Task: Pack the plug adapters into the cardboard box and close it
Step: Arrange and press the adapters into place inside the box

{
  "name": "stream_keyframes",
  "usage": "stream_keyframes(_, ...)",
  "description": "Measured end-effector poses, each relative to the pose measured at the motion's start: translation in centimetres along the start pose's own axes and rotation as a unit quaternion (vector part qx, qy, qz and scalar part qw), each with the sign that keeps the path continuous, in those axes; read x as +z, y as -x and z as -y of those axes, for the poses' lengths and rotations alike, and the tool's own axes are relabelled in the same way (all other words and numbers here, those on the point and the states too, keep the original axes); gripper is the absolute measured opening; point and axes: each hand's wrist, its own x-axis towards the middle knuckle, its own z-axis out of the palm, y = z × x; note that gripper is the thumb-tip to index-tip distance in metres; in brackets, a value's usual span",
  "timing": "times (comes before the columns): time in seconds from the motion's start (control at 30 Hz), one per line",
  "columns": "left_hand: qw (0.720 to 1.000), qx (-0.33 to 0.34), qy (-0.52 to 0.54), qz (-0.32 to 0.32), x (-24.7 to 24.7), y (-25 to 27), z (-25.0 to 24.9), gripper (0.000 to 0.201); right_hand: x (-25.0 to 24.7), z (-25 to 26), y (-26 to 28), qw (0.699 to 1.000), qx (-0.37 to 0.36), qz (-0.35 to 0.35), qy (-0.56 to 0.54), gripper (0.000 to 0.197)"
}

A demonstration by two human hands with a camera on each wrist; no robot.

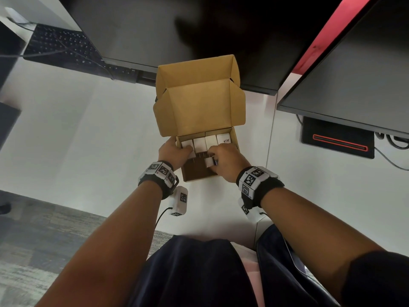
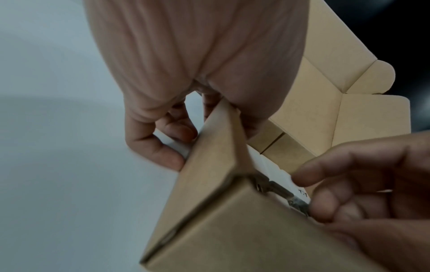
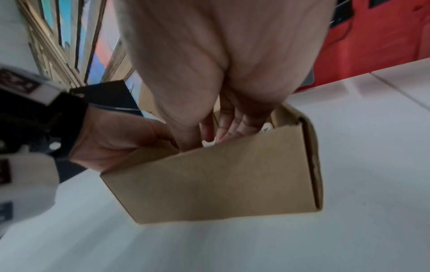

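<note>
The cardboard box [image 1: 235, 138] stands on the white table with its lid [image 1: 199, 107] raised at the far side. Several white plug adapters [image 1: 211, 140] stand in a row along its far wall. My left hand [image 1: 174, 151] grips the box's left wall [image 2: 221, 230], fingers [image 2: 163, 143] curled outside and thumb inside by the leftmost adapter. My right hand [image 1: 228, 160] is inside the box and pinches one white adapter [image 1: 208, 162]; its metal prongs [image 2: 279, 191] show beside my right fingers [image 2: 360, 184]. The right wrist view shows the box's near wall [image 3: 221, 180] with my right fingers [image 3: 221, 125] dipping behind it.
A dark monitor [image 1: 177, 29] hangs just behind the box lid, with a black keyboard [image 1: 59, 47] to the far left. A second monitor [image 1: 354, 74] and a black device with a red line [image 1: 338, 140] stand at the right. The table's front edge [image 1: 132, 220] is near my body.
</note>
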Motion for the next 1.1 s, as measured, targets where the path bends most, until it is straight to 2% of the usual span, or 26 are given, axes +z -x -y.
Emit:
stream_keyframes(0.17, 0.999, -0.014, 0.03, 0.007, -0.2, 0.2, 0.2, 0.035, -0.7, -1.2, 0.9, 0.998, 0.018, -0.047, -0.037, 0.022)
stream_keyframes(0.37, 0.999, -0.013, 0.039, 0.015, -0.2, 0.5, 0.1, 0.034, -0.6, -0.8, 0.6, 0.999, 0.016, 0.011, 0.043, 0.011)
stream_keyframes(0.53, 0.998, -0.021, 0.055, 0.022, -0.4, 0.8, 0.0, 0.035, 0.6, -0.2, -0.1, 0.997, 0.031, -0.013, 0.063, 0.005)
stream_keyframes(0.8, 0.996, -0.028, 0.083, 0.027, -0.6, 1.0, -0.3, 0.035, 1.0, -0.3, -0.4, 0.997, 0.023, -0.037, 0.07, 0.016)
stream_keyframes(0.97, 0.996, -0.029, 0.084, 0.029, -0.6, 1.1, -0.4, 0.031, 1.0, -0.4, -0.6, 0.996, 0.012, -0.041, 0.073, 0.017)
stream_keyframes(1.1, 0.994, -0.031, 0.095, 0.038, -0.8, 1.3, -0.6, 0.03, 0.8, -0.6, -0.6, 0.998, 0.005, -0.037, 0.043, 0.021)
